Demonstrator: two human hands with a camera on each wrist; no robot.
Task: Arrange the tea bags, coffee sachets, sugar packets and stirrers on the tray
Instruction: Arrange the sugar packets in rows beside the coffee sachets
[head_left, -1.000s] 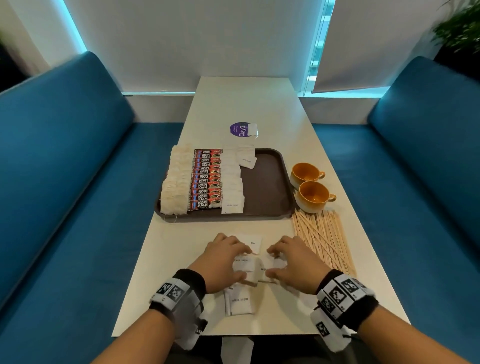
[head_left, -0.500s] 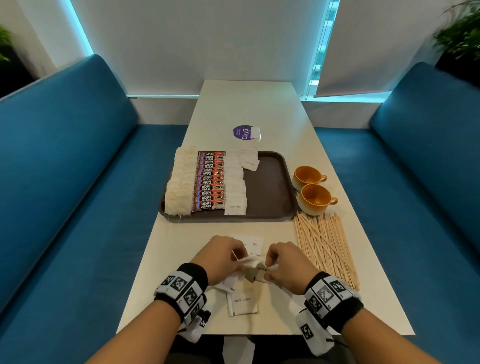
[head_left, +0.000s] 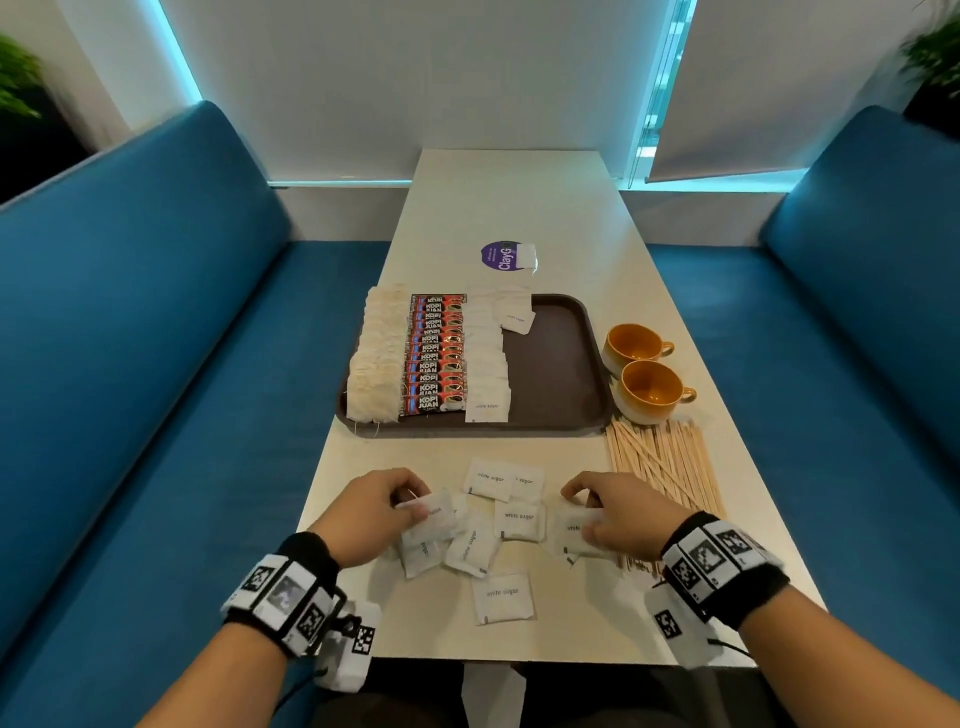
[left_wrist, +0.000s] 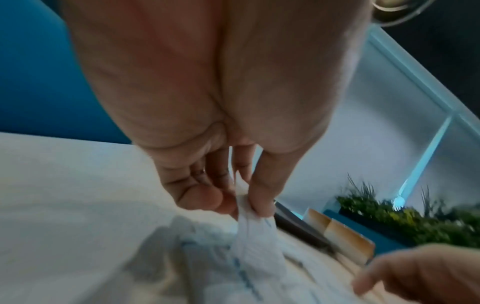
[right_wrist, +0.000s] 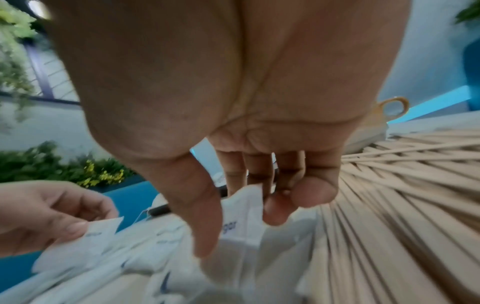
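A brown tray (head_left: 556, 364) holds a row of tea bags (head_left: 375, 358), a row of red coffee sachets (head_left: 435, 356) and a row of white sugar packets (head_left: 485, 364). Several loose sugar packets (head_left: 506, 519) lie on the table near me. My left hand (head_left: 384, 506) pinches one sugar packet (left_wrist: 255, 234) between thumb and fingers. My right hand (head_left: 605, 514) pinches another sugar packet (right_wrist: 244, 218) the same way. A spread of wooden stirrers (head_left: 662, 462) lies to the right of my right hand.
Two orange cups (head_left: 647, 371) stand right of the tray, just beyond the stirrers. A purple round sticker (head_left: 501, 255) is on the table behind the tray. Blue benches (head_left: 156, 364) flank the white table (head_left: 519, 208). One packet (head_left: 503, 597) lies near the table's front edge.
My hands were together over the packet pile. They have moved apart, left to the left and right to the right, each with a packet, and the pile between them now shows.
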